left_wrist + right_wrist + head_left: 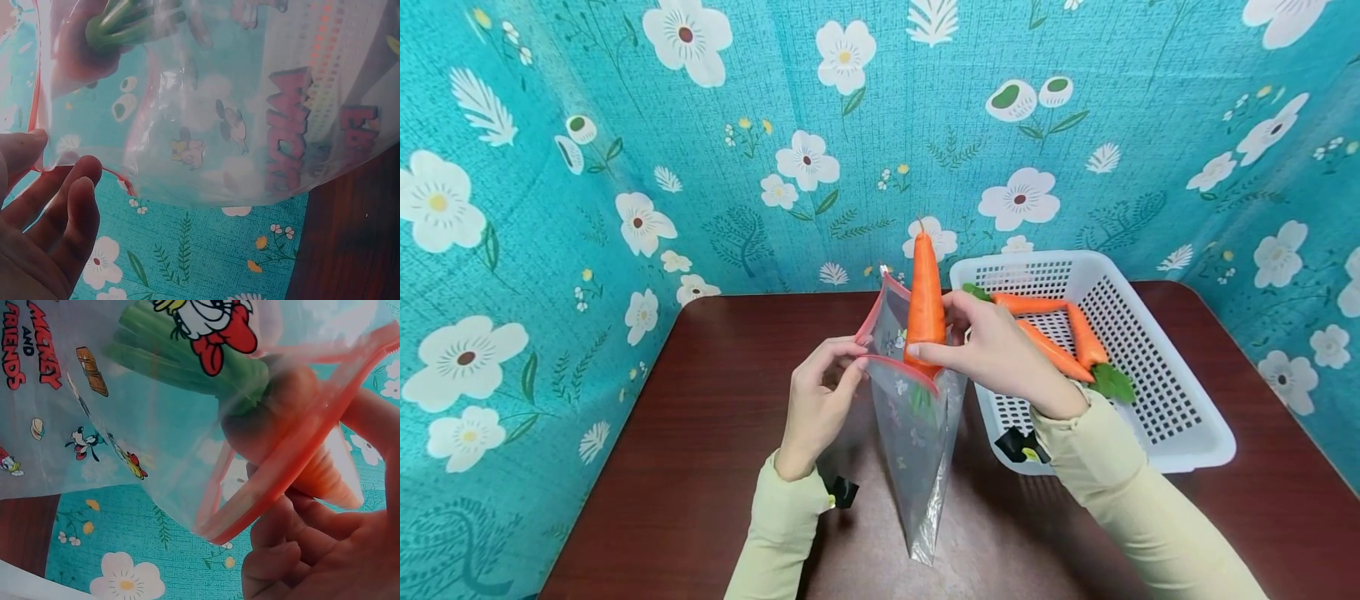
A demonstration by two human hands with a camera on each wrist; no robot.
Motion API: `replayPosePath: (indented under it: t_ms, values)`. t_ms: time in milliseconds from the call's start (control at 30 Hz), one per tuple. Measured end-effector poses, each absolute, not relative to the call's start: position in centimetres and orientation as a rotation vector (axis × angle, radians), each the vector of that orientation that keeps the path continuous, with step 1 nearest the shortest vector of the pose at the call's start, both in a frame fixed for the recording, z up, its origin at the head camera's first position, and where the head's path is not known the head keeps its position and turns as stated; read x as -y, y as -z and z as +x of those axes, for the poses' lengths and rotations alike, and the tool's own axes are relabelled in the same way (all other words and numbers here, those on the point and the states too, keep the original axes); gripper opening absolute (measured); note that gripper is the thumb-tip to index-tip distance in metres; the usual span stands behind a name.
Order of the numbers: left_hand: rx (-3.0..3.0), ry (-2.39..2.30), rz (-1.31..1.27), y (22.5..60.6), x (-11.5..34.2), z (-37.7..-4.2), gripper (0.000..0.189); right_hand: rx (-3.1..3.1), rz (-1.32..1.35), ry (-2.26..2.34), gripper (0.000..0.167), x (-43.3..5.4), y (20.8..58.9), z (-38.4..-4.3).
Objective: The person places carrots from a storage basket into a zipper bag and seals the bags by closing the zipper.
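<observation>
A clear zip bag (pixel 910 442) with a red-edged mouth and cartoon prints hangs upright over the table, its mouth spread. My left hand (pixel 823 396) pinches the left corner of that mouth between thumb and fingers. In my right hand (pixel 992 346) is a carrot (pixel 927 292), gripped around its thick end, tip pointing up. The carrot's green stem end (pixel 244 381) is inside the bag mouth, seen through the plastic in both wrist views. Part of the right hand's fingers is hidden behind the carrot and bag.
A white perforated basket (pixel 1180 400) stands on the right of the dark wooden table (pixel 700 417). Several carrots (pixel 1086 333) with green tops lie in it, partly behind the right forearm. A blue flowered cloth (pixel 737 167) hangs behind and along the sides.
</observation>
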State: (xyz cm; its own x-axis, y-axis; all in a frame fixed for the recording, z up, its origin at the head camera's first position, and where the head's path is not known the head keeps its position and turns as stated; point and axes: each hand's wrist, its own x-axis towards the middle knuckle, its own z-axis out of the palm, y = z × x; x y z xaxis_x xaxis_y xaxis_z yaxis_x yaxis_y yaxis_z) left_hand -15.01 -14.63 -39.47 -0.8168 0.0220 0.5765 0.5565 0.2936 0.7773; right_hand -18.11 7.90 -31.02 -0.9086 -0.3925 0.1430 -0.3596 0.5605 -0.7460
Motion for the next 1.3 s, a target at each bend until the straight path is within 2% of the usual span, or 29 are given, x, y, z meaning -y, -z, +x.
replayPosePath:
  t_ms: [267, 600, 800, 933, 1200, 1300]
  values:
    - [2.125, 1.527, -0.543, 39.6, 14.7, -15.2, 0.014, -2.725, -0.647, 1.256, 0.055, -7.8, 31.3, -18.2]
    - [2.118, 1.514, -0.577, 39.9, 14.7, -15.3, 0.015, -2.716, -0.671, 1.211, 0.046, -7.7, 31.5, -18.4]
    - [2.110, 1.508, -0.564, 40.0, 14.7, -15.2, 0.012, -2.731, -0.653, 1.233, 0.050, -8.1, 31.8, -18.7]
    - [2.112, 1.500, -0.562, 39.9, 14.6, -15.2, 0.012, -2.758, -0.646, 1.256, 0.047, -8.6, 32.2, -19.3]
    - [2.104, 1.501, -0.563, 39.7, 15.0, -15.2, 0.012, -2.841, -0.474, 1.107, 0.050, -9.5, 32.8, -20.7]
    - [2.093, 1.504, -0.564, 39.6, 15.1, -15.2, 0.012, -2.812, -0.468, 1.029, 0.044, -9.9, 33.2, -21.1]
